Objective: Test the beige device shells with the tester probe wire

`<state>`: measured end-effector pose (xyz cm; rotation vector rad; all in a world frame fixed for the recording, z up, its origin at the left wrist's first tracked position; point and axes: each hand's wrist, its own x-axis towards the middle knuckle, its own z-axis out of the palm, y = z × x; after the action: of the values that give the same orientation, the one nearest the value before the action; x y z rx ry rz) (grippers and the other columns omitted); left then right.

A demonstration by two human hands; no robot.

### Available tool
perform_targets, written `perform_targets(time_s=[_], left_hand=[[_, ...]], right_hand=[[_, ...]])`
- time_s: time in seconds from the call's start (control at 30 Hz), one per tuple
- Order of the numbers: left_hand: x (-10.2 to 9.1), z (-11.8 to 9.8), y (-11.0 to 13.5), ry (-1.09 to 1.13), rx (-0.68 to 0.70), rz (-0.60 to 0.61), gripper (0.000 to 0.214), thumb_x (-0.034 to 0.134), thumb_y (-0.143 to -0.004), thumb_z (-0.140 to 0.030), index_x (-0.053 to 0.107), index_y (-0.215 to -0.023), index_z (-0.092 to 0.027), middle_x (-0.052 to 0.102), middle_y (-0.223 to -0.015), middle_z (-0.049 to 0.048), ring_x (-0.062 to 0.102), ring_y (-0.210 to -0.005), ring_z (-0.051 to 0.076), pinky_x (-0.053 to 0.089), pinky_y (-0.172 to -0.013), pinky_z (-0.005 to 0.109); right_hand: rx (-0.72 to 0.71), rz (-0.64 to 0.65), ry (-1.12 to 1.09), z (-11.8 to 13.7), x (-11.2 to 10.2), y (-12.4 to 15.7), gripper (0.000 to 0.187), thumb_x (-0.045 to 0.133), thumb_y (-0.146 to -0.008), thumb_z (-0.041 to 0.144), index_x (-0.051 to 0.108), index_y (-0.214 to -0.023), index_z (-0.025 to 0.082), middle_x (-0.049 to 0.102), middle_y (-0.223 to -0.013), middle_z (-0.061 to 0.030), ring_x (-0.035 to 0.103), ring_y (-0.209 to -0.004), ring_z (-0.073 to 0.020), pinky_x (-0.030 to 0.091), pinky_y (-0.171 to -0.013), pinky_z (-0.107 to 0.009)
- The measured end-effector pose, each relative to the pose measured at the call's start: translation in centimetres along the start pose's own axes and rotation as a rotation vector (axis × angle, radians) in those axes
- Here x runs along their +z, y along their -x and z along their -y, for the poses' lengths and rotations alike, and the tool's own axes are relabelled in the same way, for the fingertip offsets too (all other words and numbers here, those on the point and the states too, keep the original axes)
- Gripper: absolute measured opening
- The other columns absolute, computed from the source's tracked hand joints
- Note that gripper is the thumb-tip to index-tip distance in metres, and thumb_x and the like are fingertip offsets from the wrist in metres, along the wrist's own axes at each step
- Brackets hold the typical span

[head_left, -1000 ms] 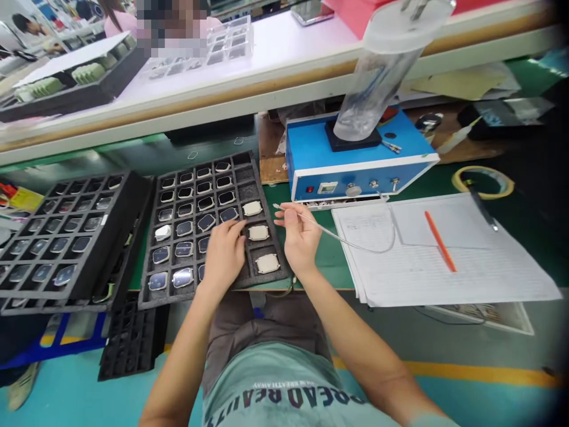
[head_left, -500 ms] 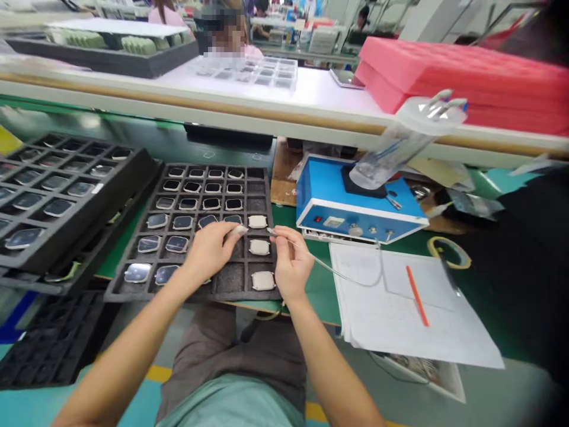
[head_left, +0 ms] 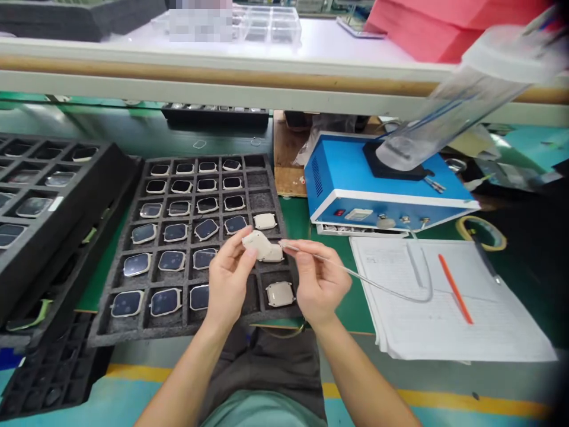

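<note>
My left hand (head_left: 229, 279) pinches a cream smartwatch case (head_left: 254, 244), its pale side facing up and tilted. Between the fingertips of my right hand (head_left: 322, 281) is a thin clear tube (head_left: 377, 286); its tip is close to the watch case, and I cannot tell whether they touch. Both hands are above a dark grey foam tray (head_left: 261, 200) with square compartments. Several smartwatches (head_left: 165, 302) lie in it with dark screens up. In the right column, cream watches (head_left: 280, 293) lie pale side up, one partly behind the held case.
The tube loops back to a blue box-shaped machine (head_left: 347, 160), on which a clear cylinder (head_left: 457, 101) leans. Papers (head_left: 400, 332) with an orange stick (head_left: 456, 289) lie at right, near a tape roll (head_left: 482, 234). Stacked foam trays (head_left: 89, 196) stand at left. A shelf edge (head_left: 200, 71) crosses behind.
My left hand has moved slightly right, and the held watch case now shows its pale side. My right hand has shifted right with the tube. The view has tipped down and closer.
</note>
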<state>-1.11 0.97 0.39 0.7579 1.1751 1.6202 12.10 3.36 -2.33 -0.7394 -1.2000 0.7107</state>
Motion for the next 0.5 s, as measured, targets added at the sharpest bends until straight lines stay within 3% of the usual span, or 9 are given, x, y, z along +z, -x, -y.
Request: perform_targets(time_s=[0.07,0.17,0.3,0.5], left_hand=[[-0.09,0.01,-0.11,0.05,-0.026,-0.029,0.038,0.086,-0.078,-0.031,0.068,-0.109,-0.018,0.078,-0.101,0.005,0.072,-0.085,0.013,0.057,-0.076,0.021],[-0.06,0.02,-0.15,0.114,-0.049,-0.066,0.04,0.089,-0.074,-0.026,0.061,-0.102,-0.02,0.077,-0.091,0.0003,0.072,-0.072,0.012,0.06,-0.072,0.022],[0.21,0.17,0.01,0.043,-0.029,-0.035,0.044,0.087,-0.077,-0.026,0.066,-0.115,-0.02,0.079,-0.102,0.0042,0.077,-0.089,0.016,0.063,-0.083,0.028],[0.45,0.44,0.47,-0.093,0.006,0.017,0.031,0.085,-0.081,-0.025,0.075,-0.109,-0.017,0.082,-0.104,0.008,0.079,-0.095,0.019,0.063,-0.087,0.025]], right_hand=[[-0.005,-0.037,-0.019,-0.08,-0.08,0.11,0.017,0.062,-0.099,0.015,0.073,-0.107,0.025,0.078,-0.099,-0.004,0.079,-0.093,-0.0192,0.069,-0.08,-0.034],[0.0,0.017,0.032,-0.15,-0.28,0.05,0.018,0.061,-0.099,0.016,0.075,-0.107,0.025,0.077,-0.099,-0.0052,0.077,-0.094,-0.0199,0.068,-0.081,-0.037],[0.024,0.084,0.047,-0.09,-0.37,-0.22,0.019,0.06,-0.099,0.015,0.075,-0.106,0.025,0.077,-0.106,-0.0064,0.076,-0.1,-0.0217,0.067,-0.084,-0.04],[0.021,0.097,0.02,0.08,-0.25,-0.37,0.022,0.062,-0.097,0.011,0.074,-0.108,0.026,0.079,-0.104,-0.0052,0.078,-0.1,-0.0208,0.066,-0.088,-0.037]])
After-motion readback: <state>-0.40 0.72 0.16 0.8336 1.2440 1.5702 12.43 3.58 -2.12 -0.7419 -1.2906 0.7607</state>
